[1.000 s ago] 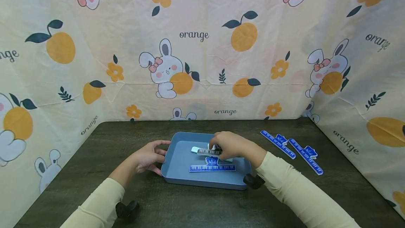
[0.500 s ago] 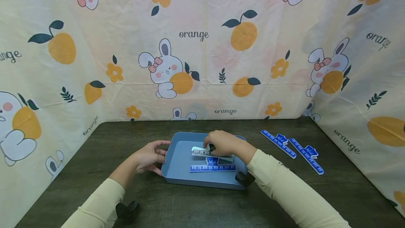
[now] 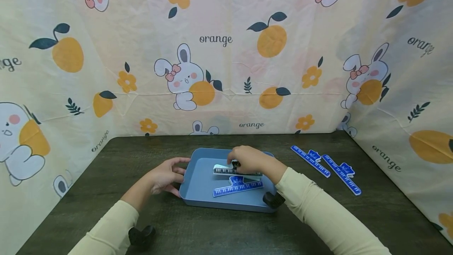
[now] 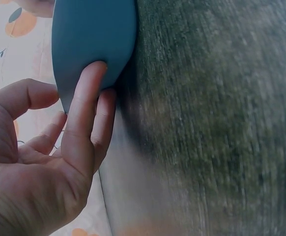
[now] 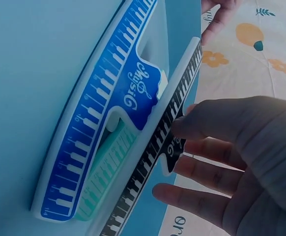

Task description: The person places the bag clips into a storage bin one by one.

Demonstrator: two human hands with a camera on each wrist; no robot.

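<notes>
My right hand (image 3: 252, 159) is over the blue-grey tray (image 3: 198, 184), pinching the grip of a black music clip (image 5: 150, 157) patterned with piano keys. Under that clip, partly hidden, lies a mint-green clip (image 5: 111, 164) of the same shape. A blue clip (image 3: 238, 188) marked "Music" lies slightly askew nearer the tray's front, close beside the other two. At the tray's left end is my left hand (image 3: 166, 176); in the left wrist view its fairly straight fingers (image 4: 81, 108) touch the outer wall and the thumb is at the rim.
Two more blue clips, one farther back (image 3: 311, 161) and one nearer (image 3: 342, 175), lie slanted on the dark wooden table (image 3: 212, 231) to the right of the tray. A printed cloth (image 3: 226, 70) with rabbits and oranges hangs behind and at both sides.
My right hand has moved a little left with the black clip, which now sits over the mint-green one. The blue clip in the tray has turned, its left end toward me. My left hand stays put.
</notes>
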